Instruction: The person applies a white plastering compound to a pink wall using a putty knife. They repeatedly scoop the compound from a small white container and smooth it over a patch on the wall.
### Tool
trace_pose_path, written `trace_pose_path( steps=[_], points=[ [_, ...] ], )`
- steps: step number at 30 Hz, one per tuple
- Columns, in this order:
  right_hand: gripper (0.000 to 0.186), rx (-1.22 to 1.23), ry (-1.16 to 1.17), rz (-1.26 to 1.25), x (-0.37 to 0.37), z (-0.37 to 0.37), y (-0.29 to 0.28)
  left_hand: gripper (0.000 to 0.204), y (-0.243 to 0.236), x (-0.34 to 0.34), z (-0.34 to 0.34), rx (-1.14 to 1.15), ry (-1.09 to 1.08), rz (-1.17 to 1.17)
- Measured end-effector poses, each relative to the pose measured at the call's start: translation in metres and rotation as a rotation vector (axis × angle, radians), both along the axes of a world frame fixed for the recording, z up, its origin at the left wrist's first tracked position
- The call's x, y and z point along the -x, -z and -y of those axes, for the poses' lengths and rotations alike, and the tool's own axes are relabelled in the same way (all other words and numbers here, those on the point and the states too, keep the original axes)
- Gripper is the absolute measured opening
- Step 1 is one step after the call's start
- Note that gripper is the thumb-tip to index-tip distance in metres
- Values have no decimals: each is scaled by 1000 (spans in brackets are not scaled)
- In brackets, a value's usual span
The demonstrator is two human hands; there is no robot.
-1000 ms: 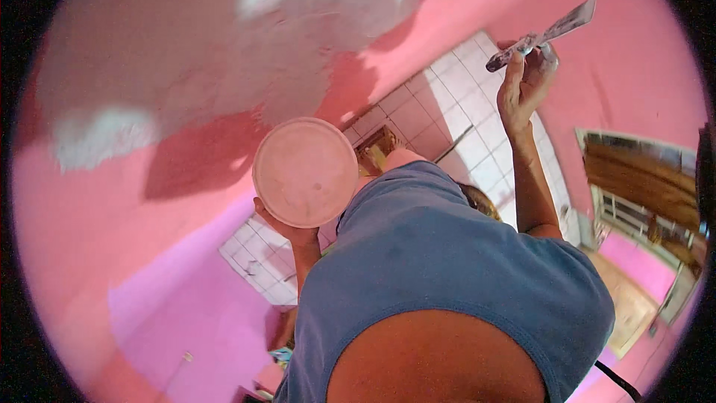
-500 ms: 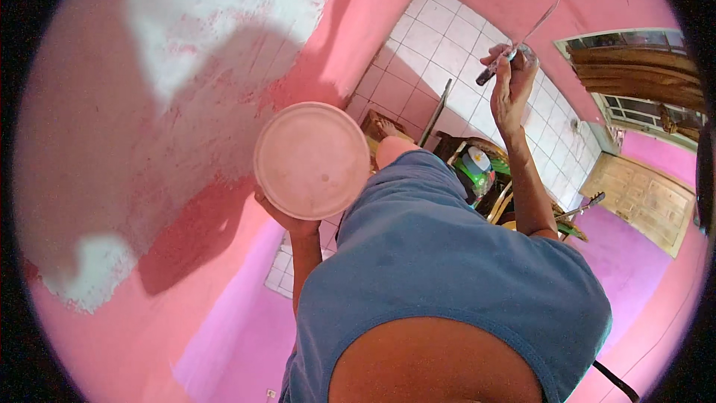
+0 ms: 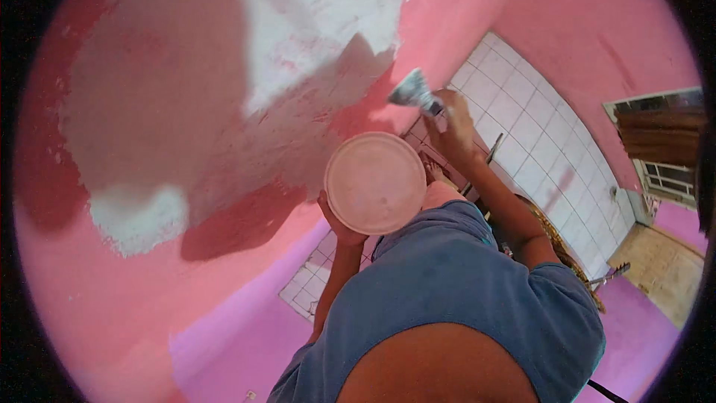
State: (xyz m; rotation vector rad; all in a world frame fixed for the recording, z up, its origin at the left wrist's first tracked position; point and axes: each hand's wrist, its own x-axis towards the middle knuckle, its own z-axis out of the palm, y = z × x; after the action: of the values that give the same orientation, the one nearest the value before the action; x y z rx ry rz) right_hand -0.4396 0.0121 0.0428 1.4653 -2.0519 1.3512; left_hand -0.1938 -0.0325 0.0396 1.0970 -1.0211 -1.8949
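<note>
My left hand grips the lower left edge of a round, pale pink disc with a raised rim, like a bucket lid, held flat in front of my body. A few smudges mark its face. My right hand is closed round the dark handle of a putty knife. Its wide blade, smeared with whitish filler, points up and left toward the wall, and I cannot tell whether it touches. On the pink wall at my left spreads a large rough patch of white filler, partly in shadow.
White floor tiles stretch along the right, past my bare foot. A window with brown curtain and a wooden door are at the far right. Furniture behind my right arm is mostly hidden. The lower wall is purple.
My right hand has swung left and down with the putty knife, whose blade now faces the patched wall. The view has shifted, and the disc appears further right.
</note>
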Motion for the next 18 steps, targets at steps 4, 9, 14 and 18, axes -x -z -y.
trace_pose_path(
  steps=[4,9,14,18],
  points=[
    [45,88,-199,89,-24,33,14,64,9,-27,-16,-363,-184,-497],
    [42,138,-266,132,-40,63,11,68,7,-40,-27,-237,-379,-405],
    [39,225,-356,111,-49,79,-16,75,7,-42,-36,-147,-447,-419],
    [38,243,-332,31,-55,87,-20,74,4,-35,-40,-152,-476,-455]
  ],
)
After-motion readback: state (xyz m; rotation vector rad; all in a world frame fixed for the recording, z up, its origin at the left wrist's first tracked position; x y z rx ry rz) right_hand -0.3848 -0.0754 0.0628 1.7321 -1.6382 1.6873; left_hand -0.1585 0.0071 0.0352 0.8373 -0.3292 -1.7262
